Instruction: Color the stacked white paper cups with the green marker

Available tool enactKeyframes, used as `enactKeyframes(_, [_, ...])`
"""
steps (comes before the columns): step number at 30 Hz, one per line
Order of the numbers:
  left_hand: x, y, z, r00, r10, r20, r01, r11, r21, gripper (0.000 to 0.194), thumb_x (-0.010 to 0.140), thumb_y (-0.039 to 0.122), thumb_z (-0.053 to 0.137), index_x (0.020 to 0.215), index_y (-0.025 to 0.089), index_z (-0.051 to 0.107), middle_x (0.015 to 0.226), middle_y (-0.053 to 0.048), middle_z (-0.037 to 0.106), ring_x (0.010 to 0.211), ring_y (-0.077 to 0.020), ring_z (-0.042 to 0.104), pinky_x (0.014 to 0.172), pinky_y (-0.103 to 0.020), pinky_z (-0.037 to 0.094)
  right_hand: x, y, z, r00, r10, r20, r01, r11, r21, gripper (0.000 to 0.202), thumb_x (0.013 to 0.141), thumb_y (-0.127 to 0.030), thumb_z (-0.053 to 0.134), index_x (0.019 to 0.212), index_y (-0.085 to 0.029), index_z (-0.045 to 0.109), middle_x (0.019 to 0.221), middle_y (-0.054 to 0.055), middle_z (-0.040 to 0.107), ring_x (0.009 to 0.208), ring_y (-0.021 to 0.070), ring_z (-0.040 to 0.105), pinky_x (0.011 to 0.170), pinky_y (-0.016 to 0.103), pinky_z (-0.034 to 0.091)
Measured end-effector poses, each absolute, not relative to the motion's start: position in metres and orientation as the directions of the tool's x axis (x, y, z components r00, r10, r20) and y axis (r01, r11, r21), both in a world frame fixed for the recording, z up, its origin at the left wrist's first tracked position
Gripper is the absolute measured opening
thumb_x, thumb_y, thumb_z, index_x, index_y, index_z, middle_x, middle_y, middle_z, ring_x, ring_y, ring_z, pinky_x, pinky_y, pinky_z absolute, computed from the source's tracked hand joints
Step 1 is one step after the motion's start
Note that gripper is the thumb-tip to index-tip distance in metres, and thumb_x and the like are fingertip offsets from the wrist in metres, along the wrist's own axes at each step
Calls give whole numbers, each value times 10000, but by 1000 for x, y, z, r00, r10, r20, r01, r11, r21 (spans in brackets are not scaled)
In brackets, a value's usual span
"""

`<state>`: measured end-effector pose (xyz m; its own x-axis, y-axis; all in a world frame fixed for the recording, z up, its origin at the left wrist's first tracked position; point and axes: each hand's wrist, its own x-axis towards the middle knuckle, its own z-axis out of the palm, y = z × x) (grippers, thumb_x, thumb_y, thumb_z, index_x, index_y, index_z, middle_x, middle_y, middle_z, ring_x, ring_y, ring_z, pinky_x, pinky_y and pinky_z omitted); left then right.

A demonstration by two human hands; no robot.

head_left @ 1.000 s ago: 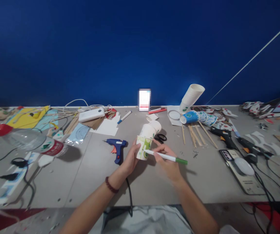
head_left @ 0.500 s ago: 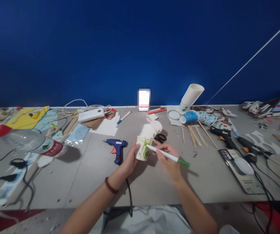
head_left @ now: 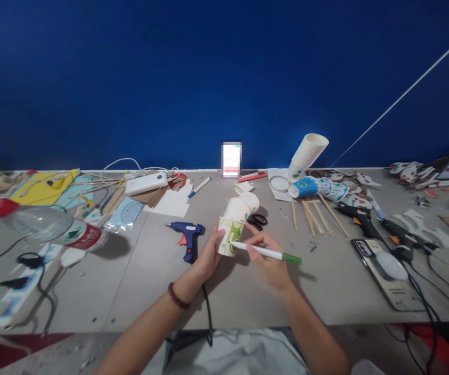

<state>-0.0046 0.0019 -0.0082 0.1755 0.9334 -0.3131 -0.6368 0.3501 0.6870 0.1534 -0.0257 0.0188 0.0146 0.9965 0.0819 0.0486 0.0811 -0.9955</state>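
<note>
- Your left hand [head_left: 210, 255] clasps the green-patterned cup [head_left: 229, 229], right of the blue glue gun [head_left: 187, 237].
- Your right hand [head_left: 270, 266] pinches the marker [head_left: 261, 251], its tip at that cup.
- That cup looks largely decorated; the white cups [head_left: 237, 208] adjoining it seem left plain.

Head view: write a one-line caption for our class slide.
Left hand holds paper cups; right hand holds a marker, its tip at the green-patterned cup; a glue gun lies nearby.
</note>
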Motion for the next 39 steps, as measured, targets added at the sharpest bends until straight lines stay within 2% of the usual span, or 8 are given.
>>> enactKeyframes(5, [-4,2,-5,186,935,-301,-636,348,689,668,775,307,686,1406,194,501,1139,-79,713,914,-231,656,702,-296,489,152,-26,19,40,990,134,50,132,-990,96,804,-299,670,738,-243,629,847,90,773,1132,333,687,789,390,577])
enactKeyframes(14, [-4,0,-4,195,924,-328,-645,373,667,664,801,294,666,1429,195,473,1137,-84,715,925,-231,664,772,-320,497,151,-25,14,100,982,160,28,158,-987,61,849,-282,645,807,-238,637,905,87,768,1261,324,614,833,389,573])
enactKeyframes(20, [-4,1,-4,207,931,-300,-656,359,664,664,793,302,674,1420,202,481,1095,-67,723,872,-218,665,712,-303,504,151,-25,16,79,986,144,39,142,-989,106,817,-305,661,745,-238,619,931,111,781,1203,344,649,788,389,573])
enactKeyframes(26, [-4,1,-3,184,926,-329,-646,366,670,612,770,312,695,1353,199,549,1122,-63,722,929,-228,664,707,-286,486,150,-27,20,47,995,87,22,86,-996,172,781,-341,695,689,-232,598,1037,134,781,956,320,742,731,390,585])
enactKeyframes(29, [-3,1,-1,176,930,-322,-647,356,674,612,757,312,704,1338,184,558,1125,-68,721,903,-217,661,697,-278,479,150,-28,20,42,996,77,23,76,-997,177,781,-343,697,685,-232,598,1045,129,780,941,315,745,745,397,587])
enactKeyframes(33, [-3,1,0,171,930,-326,-649,355,673,622,756,315,701,1342,173,549,1114,-77,721,884,-213,655,690,-281,484,150,-27,18,53,993,102,22,101,-995,128,807,-316,674,732,-231,616,975,120,779,1056,329,717,784,399,583])
enactKeyframes(39, [-3,1,-2,219,936,-275,-645,351,678,608,793,325,666,1366,181,527,1088,-80,716,829,-218,656,722,-327,510,151,-26,10,83,985,150,-12,151,-988,83,854,-306,657,821,-232,641,896,97,758,1279,334,593,807,389,595])
